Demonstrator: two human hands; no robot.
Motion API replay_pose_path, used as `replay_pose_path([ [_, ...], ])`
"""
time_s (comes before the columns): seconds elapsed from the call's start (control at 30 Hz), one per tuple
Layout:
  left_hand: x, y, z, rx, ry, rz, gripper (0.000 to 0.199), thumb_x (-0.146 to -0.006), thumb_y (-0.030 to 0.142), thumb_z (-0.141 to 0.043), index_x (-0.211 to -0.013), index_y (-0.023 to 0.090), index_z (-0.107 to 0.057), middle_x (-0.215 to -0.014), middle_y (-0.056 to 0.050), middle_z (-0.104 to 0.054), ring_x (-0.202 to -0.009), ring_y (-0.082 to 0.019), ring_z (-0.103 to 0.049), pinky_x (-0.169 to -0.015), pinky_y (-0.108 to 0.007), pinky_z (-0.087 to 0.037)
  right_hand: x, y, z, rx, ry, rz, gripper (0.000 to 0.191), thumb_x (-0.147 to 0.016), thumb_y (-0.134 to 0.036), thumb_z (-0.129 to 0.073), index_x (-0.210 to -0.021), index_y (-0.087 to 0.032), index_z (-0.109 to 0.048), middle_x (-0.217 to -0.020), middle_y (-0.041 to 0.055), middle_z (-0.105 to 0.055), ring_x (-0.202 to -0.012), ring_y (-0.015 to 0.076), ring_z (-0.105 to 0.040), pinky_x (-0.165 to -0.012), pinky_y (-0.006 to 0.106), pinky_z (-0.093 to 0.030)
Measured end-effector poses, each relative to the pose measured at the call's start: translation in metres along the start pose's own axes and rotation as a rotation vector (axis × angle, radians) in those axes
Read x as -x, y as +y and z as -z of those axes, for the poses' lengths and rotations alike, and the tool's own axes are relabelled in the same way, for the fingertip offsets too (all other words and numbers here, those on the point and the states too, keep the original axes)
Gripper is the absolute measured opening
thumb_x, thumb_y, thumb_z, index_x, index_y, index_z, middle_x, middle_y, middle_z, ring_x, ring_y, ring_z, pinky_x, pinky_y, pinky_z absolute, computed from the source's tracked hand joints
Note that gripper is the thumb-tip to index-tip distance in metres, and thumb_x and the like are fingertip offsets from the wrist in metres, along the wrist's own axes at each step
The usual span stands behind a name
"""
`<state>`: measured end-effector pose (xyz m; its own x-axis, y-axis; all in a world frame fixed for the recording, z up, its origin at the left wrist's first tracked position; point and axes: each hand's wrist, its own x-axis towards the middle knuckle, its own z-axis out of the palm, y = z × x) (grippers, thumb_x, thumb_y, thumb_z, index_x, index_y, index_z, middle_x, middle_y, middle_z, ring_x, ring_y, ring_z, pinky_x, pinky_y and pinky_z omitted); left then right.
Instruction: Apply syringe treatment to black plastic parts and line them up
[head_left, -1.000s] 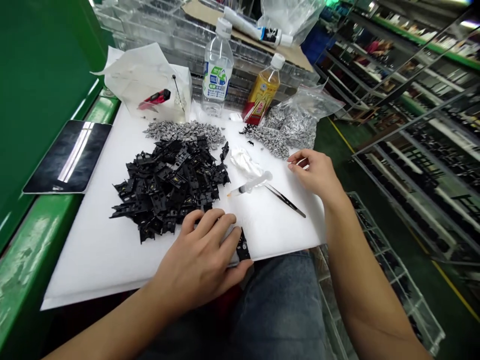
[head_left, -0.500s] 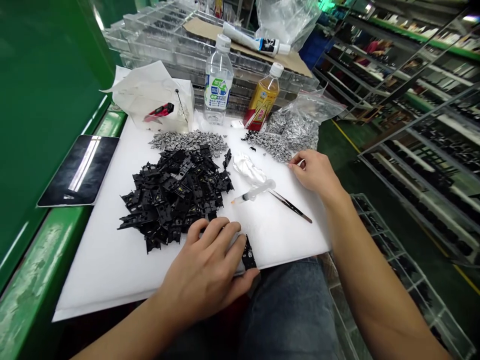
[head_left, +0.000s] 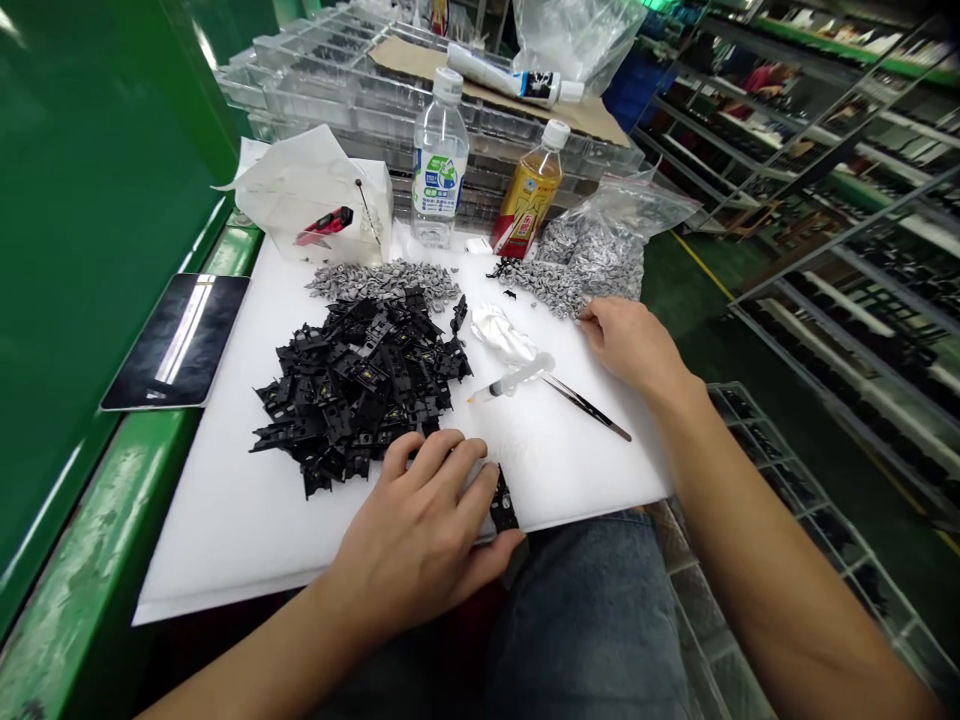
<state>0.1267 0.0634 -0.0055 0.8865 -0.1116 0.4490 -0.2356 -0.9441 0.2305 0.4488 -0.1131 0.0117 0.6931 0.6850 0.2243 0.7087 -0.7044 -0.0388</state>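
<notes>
Black plastic part [head_left: 503, 505] clenched in left hand [head_left: 416, 525] at edge of white foam board [head_left: 210, 520]; right hand [head_left: 634, 345] released, resting just beside grey metal clips [head_left: 577, 280]; tweezers [head_left: 589, 408] near.

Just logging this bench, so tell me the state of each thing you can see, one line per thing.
left hand, curled over a black plastic part
right hand, resting beside spilled grey pieces
water bottle, upright, capped
amber drink bottle, upright, capped
clear plastic bag, lying down, holding grey pieces
syringe, lying on the white foam sheet
tweezers, lying on the sheet beside the syringe
</notes>
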Motion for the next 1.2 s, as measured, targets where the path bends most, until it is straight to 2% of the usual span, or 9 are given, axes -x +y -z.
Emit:
replay_pose_path([
  [0.13,0.000,0.000,0.000,0.002,-0.019,0.007,0.040,-0.104,0.050,-0.060,-0.120,0.015,-0.072,-0.129,-0.011,-0.072,-0.121,-0.033,-0.060,-0.102,-0.049,-0.040,0.002,0.001,0.004,0.036,0.027,-0.026,0.021,-0.101,-0.024,-0.048,-0.100,-0.019,-0.069,-0.107,0.0177,-0.075,-0.096,0.0325,-0.067,-0.078,0.041,-0.048],
  [0.23,0.000,0.001,0.001,0.005,-0.019,0.011,0.039,-0.105,0.050,-0.060,-0.119,0.016,-0.072,-0.127,-0.010,-0.072,-0.120,-0.033,-0.060,-0.101,-0.049,-0.040,0.023,-0.011,0.018,-0.040,0.111,-0.035,0.016,-0.102,-0.025,-0.051,-0.099,-0.020,-0.066,-0.101,0.0138,-0.076,-0.091,0.0288,-0.068,-0.079,0.040,-0.049],
  [0.33,-0.001,0.001,0.002,0.003,-0.027,0.005,0.038,-0.104,0.049,-0.060,-0.118,0.015,-0.072,-0.126,-0.010,-0.072,-0.119,-0.033,-0.061,-0.100,-0.049,-0.040,0.070,-0.046,0.030,-0.328,0.206,-0.037,0.011,-0.104,-0.030,-0.058,-0.097,-0.024,-0.064,-0.086,0.0050,-0.072,-0.073,0.0217,-0.066,-0.071,0.036,-0.049],
  [0.4,-0.001,0.002,0.003,0.004,-0.044,0.000,0.038,-0.104,0.048,-0.060,-0.118,0.015,-0.071,-0.125,-0.010,-0.073,-0.118,-0.033,-0.061,-0.099,-0.049,-0.040,0.107,-0.076,0.030,-0.533,0.101,0.040,0.009,-0.106,-0.028,-0.056,-0.103,-0.026,-0.064,-0.088,0.0036,-0.072,-0.077,0.0211,-0.068,-0.069,0.035,-0.052],
  [0.43,-0.001,0.002,0.003,0.003,-0.050,0.000,0.038,-0.104,0.048,-0.060,-0.118,0.015,-0.071,-0.124,-0.010,-0.073,-0.118,-0.033,-0.061,-0.099,-0.049,-0.040,0.123,-0.090,0.028,-0.542,0.045,0.076,0.008,-0.107,-0.026,-0.056,-0.105,-0.026,-0.064,-0.091,0.0039,-0.072,-0.079,0.0217,-0.069,-0.070,0.036,-0.053],
  [0.53,-0.002,0.002,0.003,-0.002,-0.051,-0.002,0.039,-0.104,0.049,-0.059,-0.118,0.014,-0.070,-0.123,-0.011,-0.073,-0.118,-0.033,-0.061,-0.098,-0.049,-0.040,0.153,-0.115,0.017,-0.481,0.105,0.152,0.010,-0.105,-0.019,-0.057,-0.106,-0.026,-0.063,-0.091,0.0046,-0.070,-0.083,0.0239,-0.069,-0.076,0.040,-0.054],
  [0.8,0.000,0.002,0.003,-0.002,-0.072,-0.003,0.040,-0.104,0.050,-0.059,-0.120,0.014,-0.069,-0.126,-0.012,-0.071,-0.119,-0.034,-0.061,-0.099,-0.050,-0.040,0.148,-0.108,0.017,-0.589,0.099,0.046,0.004,-0.101,-0.023,-0.068,-0.100,-0.026,-0.070,-0.090,0.0031,-0.066,-0.077,0.0199,-0.063,-0.068,0.037,-0.051],
  [1.0,0.000,0.003,0.002,-0.007,-0.067,-0.007,0.040,-0.104,0.051,-0.060,-0.118,0.015,-0.069,-0.125,-0.012,-0.071,-0.119,-0.034,-0.060,-0.100,-0.051,-0.039,0.145,-0.104,0.024,-0.599,0.035,0.060,0.005,-0.100,-0.021,-0.070,-0.096,-0.025,-0.071,-0.091,0.0021,-0.069,-0.079,0.0188,-0.062,-0.071,0.037,-0.050],
  [1.2,-0.001,0.001,0.003,0.000,-0.077,-0.006,0.040,-0.104,0.052,-0.059,-0.117,0.015,-0.068,-0.127,-0.014,-0.071,-0.122,-0.035,-0.059,-0.100,-0.052,-0.039,0.151,-0.123,0.042,-0.782,-0.031,0.135,0.009,-0.098,-0.018,-0.072,-0.095,-0.026,-0.071,-0.089,0.0031,-0.068,-0.081,0.0204,-0.066,-0.069,0.037,-0.054],
])
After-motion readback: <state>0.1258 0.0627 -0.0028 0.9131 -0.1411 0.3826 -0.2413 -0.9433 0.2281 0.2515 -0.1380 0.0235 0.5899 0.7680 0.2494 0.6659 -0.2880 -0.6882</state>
